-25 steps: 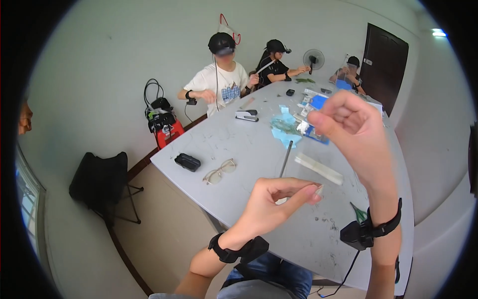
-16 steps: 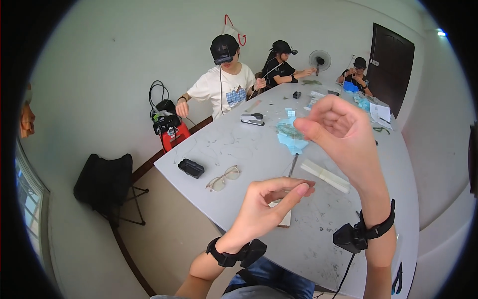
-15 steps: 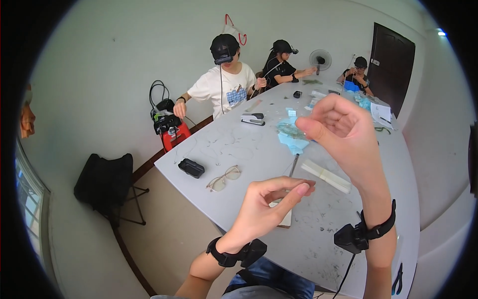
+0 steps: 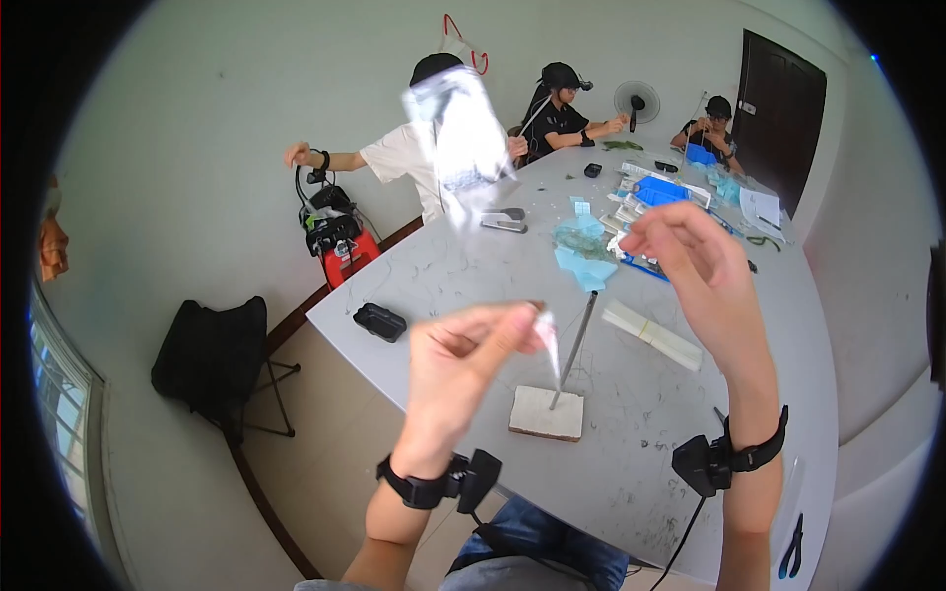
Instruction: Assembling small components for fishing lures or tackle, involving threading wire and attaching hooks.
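Observation:
My left hand (image 4: pixel 455 369) is raised over the table, thumb and forefinger pinched on a thin, whitish, blurred piece (image 4: pixel 550 338) that tapers downward. Just beside that piece, a slim grey rod (image 4: pixel 579 340) stands tilted on a white-topped block (image 4: pixel 545 414). My right hand (image 4: pixel 695 256) is held up farther right, fingers curled and fingertips brought together; anything in them is too small to make out. A bundle of pale strips (image 4: pixel 650 335) lies below the right hand. Left of it is crumpled light-blue sheeting (image 4: pixel 586 264) with greenish strands on it.
A bright, smeared whitish thing (image 4: pixel 461 143) hides part of a person (image 4: pixel 394 158) across the table. A stapler (image 4: pixel 504 221), black tray (image 4: pixel 379 322), blue trays (image 4: pixel 662 191) and pliers (image 4: pixel 791 547) lie on the table (image 4: pixel 631 492). Two more people sit farther back; a black folding stool (image 4: pixel 210 355) stands left.
My left hand has moved left and up, uncovering the block. The smeared whitish thing and blue trays have appeared; the eyeglasses no longer show. The person across has stretched an arm leftward.

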A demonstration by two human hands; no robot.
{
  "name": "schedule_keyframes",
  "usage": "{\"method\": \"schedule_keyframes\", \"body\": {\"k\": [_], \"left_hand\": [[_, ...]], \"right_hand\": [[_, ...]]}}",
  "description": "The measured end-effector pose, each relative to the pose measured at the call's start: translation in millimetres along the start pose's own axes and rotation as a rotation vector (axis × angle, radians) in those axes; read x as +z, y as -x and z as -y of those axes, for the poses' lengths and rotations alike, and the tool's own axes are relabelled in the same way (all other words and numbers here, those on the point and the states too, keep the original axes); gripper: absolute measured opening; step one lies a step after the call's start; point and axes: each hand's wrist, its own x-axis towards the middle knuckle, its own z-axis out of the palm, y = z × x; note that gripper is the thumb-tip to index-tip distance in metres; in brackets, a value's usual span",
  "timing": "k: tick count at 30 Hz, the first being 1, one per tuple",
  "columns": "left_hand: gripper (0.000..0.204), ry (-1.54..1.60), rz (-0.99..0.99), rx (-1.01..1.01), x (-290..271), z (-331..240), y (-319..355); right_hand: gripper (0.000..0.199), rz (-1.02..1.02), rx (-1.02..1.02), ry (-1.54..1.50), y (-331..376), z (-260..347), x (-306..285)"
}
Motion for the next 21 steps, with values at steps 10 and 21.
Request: {"method": "schedule_keyframes", "body": {"k": [10, 21], "left_hand": [[0.018, 0.095, -0.018, -0.004, -10.7, 14.5, -45.6], [0.020, 0.128, -0.012, 0.022, 16.8, 17.2, -75.0]], "right_hand": [[0.023, 0.132, 0.045, -0.048, 26.8, -59.1, -6.8], [0.023, 0.224, -0.003, -0.303, 26.3, -77.4, 14.5]]}}
